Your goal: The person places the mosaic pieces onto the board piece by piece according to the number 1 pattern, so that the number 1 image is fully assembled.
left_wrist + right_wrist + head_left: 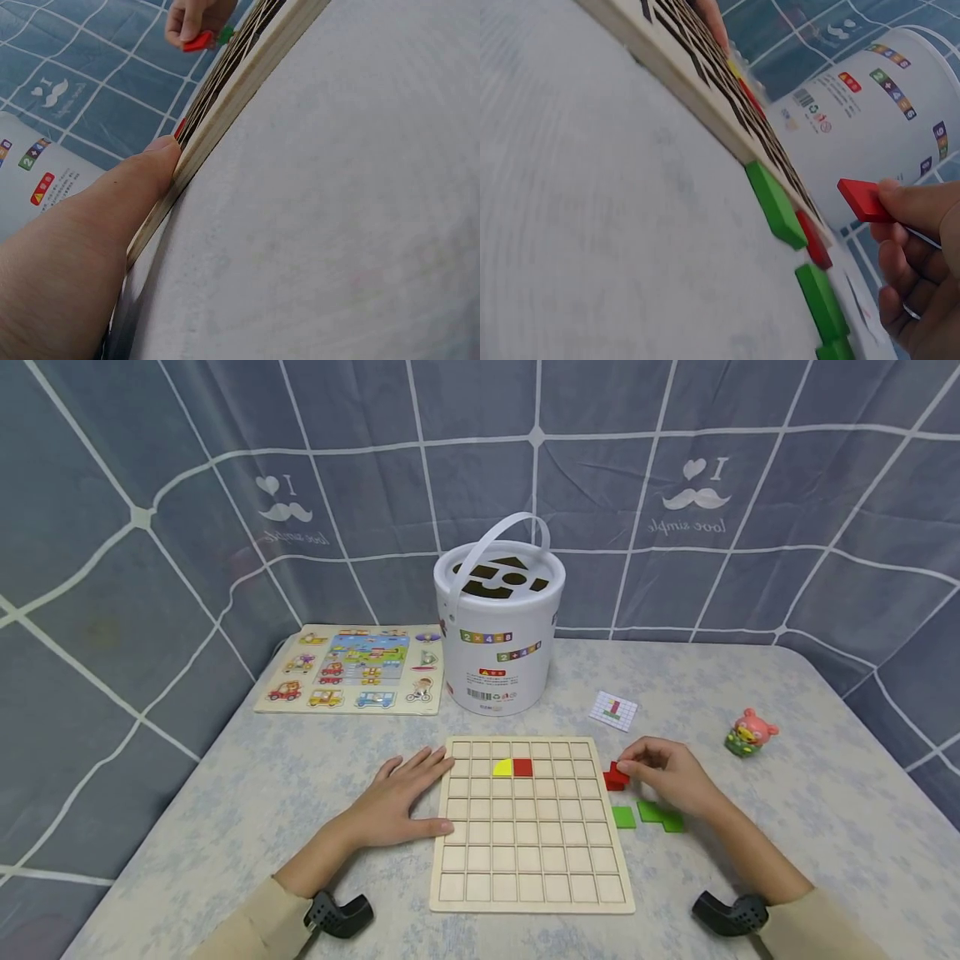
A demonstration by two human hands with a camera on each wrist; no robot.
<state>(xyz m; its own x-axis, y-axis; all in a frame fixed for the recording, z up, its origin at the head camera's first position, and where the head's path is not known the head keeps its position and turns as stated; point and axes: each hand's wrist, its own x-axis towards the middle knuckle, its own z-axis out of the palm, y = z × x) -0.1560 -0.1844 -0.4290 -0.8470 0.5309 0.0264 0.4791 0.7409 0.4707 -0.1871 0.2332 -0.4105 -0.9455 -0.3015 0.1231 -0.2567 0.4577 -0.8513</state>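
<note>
red piece (617, 772) in right grip (670, 774)

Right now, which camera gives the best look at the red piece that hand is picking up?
The right wrist view: the red piece shows close and clear, pinched by the right hand. The head view shows it small, partly covered; the left wrist view, a distant sliver.

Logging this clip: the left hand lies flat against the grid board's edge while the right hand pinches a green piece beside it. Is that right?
Not quite. The piece pinched by the right hand is red, as the right wrist view shows; the green pieces lie on the table. The left hand does lie flat against the grid board.
</note>
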